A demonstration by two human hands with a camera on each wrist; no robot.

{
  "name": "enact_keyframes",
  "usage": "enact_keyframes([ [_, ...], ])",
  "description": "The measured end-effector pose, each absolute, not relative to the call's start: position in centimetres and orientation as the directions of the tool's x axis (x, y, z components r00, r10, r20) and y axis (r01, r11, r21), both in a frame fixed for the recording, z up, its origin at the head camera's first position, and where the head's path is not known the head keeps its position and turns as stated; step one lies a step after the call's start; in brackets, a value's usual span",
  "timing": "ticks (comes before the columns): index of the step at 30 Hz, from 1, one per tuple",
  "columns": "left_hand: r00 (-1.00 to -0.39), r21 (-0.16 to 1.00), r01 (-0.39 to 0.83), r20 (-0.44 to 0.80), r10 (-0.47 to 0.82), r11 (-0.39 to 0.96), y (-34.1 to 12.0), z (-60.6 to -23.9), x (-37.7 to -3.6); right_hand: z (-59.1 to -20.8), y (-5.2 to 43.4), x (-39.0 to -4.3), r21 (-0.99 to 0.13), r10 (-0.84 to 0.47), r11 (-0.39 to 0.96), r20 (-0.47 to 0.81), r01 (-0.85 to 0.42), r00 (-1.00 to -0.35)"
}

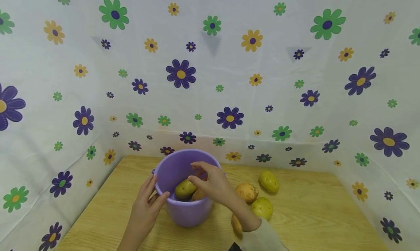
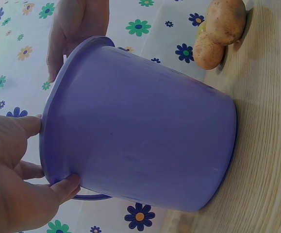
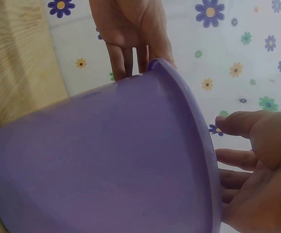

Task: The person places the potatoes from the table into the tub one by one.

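Risk: the bucket (image 1: 183, 192) is steadied at its rim only by the left hand (image 1: 146, 207); in my judgement a knock from the right forearm as it moves over the opening could tip it toward the loose potatoes beside that forearm, or send them rolling on the tabletop (image 1: 311, 214).
Second risk: the right hand (image 1: 213, 183) sits low over the rim, so its fingers could catch the far edge and drag the bucket.
Right hand: held just above the mouth of the bucket, fingers bent loosely and spread apart; the pictures show nothing clamped in them, and a green-yellow potato (image 1: 185, 189) lies right under its fingertips inside the bucket; whether they touch it I cannot tell.
Left hand: fingers fairly straight and apart, thumb on the near rim, fingertips along the bucket's outer wall; in the left wrist view the thumb tip (image 2: 66, 187) presses the rim's edge.
Bucket: purple plastic, upright on the tabletop, between the two hands, touching the left one.
Beside the right forearm: a brown potato (image 1: 247, 192) close to the bucket, a green-yellow one (image 1: 262, 208) next to it, another (image 1: 268, 181) farther off.
Under the right wrist: one more brown potato (image 1: 237, 223), partly hidden by the sleeve (image 1: 262, 238).
Around: flowered sheet (image 1: 229, 61) on all sides.
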State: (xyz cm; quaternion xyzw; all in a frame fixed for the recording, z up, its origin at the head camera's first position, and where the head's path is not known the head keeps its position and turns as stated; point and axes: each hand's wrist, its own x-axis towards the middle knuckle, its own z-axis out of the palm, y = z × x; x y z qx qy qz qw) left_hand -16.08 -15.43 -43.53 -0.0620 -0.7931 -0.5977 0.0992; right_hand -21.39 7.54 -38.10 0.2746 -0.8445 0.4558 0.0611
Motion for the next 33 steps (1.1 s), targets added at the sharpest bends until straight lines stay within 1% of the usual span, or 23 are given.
enact_keyframes([
  [14,-0.974,0.937,0.207,0.223,-0.025,0.283,-15.4,-43.3,-16.1,-37.2,9.9,-21.1,-0.766,-0.353,0.427,0.347,-0.48,-0.869],
  [23,-0.978,0.954,0.201,0.207,-0.001,0.223,-15.6,-43.5,-16.2,-37.1,11.7,-20.8,-0.811,-0.291,0.406,0.323,-0.422,-0.901],
  [33,-0.984,0.958,0.17,0.176,-0.005,0.233,-15.6,-43.3,-16.1,-36.7,13.7,-20.7,-0.791,-0.268,0.445,0.33,-0.42,-0.905],
])
